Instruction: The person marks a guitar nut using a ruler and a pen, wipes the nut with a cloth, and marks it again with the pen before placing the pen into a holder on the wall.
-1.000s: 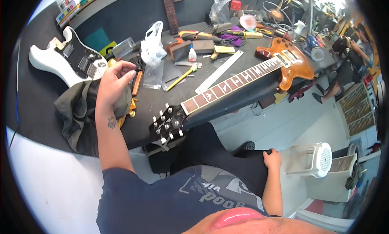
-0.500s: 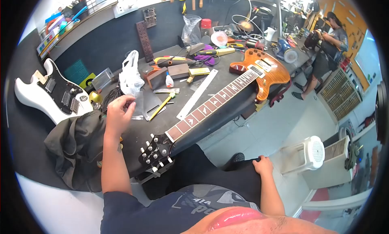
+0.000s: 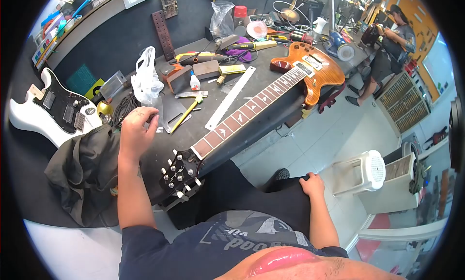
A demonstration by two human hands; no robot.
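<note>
Over the left part of the bench, my left hand (image 3: 138, 131) is raised with its fingers curled and the thumb pressed toward them. Anything pinched there is too small or hidden to make out. Just beyond it are a crumpled white plastic bag (image 3: 147, 79) and a small yellow hammer (image 3: 186, 115). An amber electric guitar (image 3: 323, 70) lies face up along the bench edge, its black headstock (image 3: 180, 171) right of my left forearm. My right hand (image 3: 312, 184) rests on my right thigh, apart from the guitar, with its fingers laid over the dark trousers.
A white guitar body (image 3: 30, 116) and a dark cloth (image 3: 80, 176) are at the left. A steel ruler (image 3: 231, 98), a glue bottle (image 3: 194, 81) and sanding blocks (image 3: 206, 69) lie behind the neck. A white stool (image 3: 373, 170) stands at right; another person (image 3: 395, 38) works farther back.
The view has tilted, so the bench and guitar appear higher and farther left. My left hand is a little more curled; my right hand stays on my thigh.
</note>
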